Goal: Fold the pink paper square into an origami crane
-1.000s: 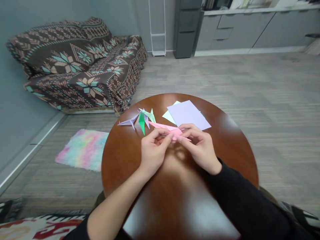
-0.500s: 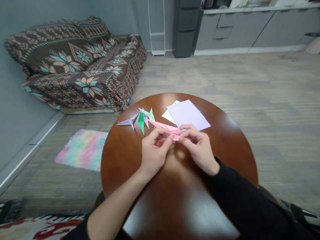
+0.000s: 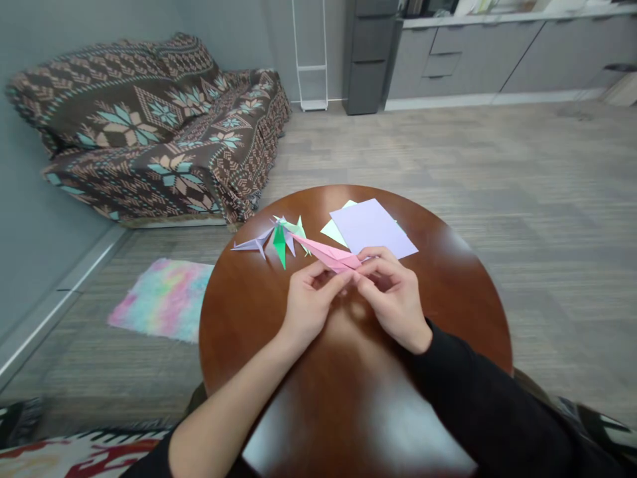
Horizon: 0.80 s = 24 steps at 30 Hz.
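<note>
A piece of folded pink paper [image 3: 328, 253], long and pointed toward the far left, is held above the table between both hands. My left hand [image 3: 313, 295] pinches its near edge with thumb and fingers. On the right end, my right hand [image 3: 391, 292] is closed, its fingers covering part of the folds. Behind the paper's tip lie several folded paper cranes, among them a lilac crane [image 3: 255, 244], a green crane [image 3: 279, 245] and a pale green crane [image 3: 298, 229]. Just beyond my right hand rests a flat lilac sheet [image 3: 373, 226], with a pale green sheet [image 3: 332, 231] partly under it.
The round brown table [image 3: 243, 318] stands in front of me. A sofa with a patterned cover [image 3: 174, 146] is at the far left, and a fluffy multicoloured rug [image 3: 162, 299] lies on the floor. Grey cabinets [image 3: 472, 60] line the back wall.
The pink paper has turned so more of its folded face shows. My left hand has shifted slightly right, its thumb now nearer my right thumb.
</note>
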Tool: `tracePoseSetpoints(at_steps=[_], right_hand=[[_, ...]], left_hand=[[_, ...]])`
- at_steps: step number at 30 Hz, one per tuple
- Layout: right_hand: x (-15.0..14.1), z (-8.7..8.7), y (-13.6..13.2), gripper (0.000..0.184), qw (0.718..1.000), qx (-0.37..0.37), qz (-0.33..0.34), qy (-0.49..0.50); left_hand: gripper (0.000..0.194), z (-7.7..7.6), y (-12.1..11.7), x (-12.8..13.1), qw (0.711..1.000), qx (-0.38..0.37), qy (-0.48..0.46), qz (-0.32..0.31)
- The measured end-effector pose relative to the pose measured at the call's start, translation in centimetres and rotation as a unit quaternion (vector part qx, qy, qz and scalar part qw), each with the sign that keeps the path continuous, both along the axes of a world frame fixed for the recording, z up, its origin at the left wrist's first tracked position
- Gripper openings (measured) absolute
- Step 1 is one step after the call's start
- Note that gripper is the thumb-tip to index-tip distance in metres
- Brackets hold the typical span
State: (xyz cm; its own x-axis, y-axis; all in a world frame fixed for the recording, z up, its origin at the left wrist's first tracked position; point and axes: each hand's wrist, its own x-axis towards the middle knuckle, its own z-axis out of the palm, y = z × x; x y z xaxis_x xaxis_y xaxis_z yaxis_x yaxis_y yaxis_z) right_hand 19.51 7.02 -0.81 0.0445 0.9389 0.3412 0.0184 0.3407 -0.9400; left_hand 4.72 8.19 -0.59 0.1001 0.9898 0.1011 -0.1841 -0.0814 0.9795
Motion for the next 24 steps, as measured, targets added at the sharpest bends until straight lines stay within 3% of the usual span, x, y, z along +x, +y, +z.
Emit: tracePoseSetpoints(at_steps=[5,11,18,21,23,24], right_hand=[[-0.3,0.0,0.1,0.013,1.0,-0.01,0.003,-0.005],[-0.3,-0.3,0.4,0.011,0.997,-0.073,-0.013,0.029],[0.6,-0.7,1.0,0.015,0.991,-0.102,-0.049,0.068],[0.9,-0.8,1.2,0.012,0.988,-0.114,-0.048,0.093],[0.9,-0.9,1.3,0.006,0.986,-0.126,-0.032,0.109],[0.8,-0.9,1.4,0.012,0.984,-0.131,-0.021,0.115]], left_hand=[[0.013,-0.1,-0.1,-0.1,0.999,0.004,-0.023,0.025],[0.009,-1.1,0.4,-0.1,0.995,-0.008,-0.081,0.053],[0.015,-0.5,0.9,-0.3,0.979,-0.062,-0.154,0.118],[0.014,-0.4,0.8,-0.4,0.983,-0.074,-0.143,0.091],[0.011,-0.5,0.7,-0.5,0.989,-0.08,-0.121,0.038],[0.01,-0.6,0.6,-0.5,0.99,-0.084,-0.112,0.008]])
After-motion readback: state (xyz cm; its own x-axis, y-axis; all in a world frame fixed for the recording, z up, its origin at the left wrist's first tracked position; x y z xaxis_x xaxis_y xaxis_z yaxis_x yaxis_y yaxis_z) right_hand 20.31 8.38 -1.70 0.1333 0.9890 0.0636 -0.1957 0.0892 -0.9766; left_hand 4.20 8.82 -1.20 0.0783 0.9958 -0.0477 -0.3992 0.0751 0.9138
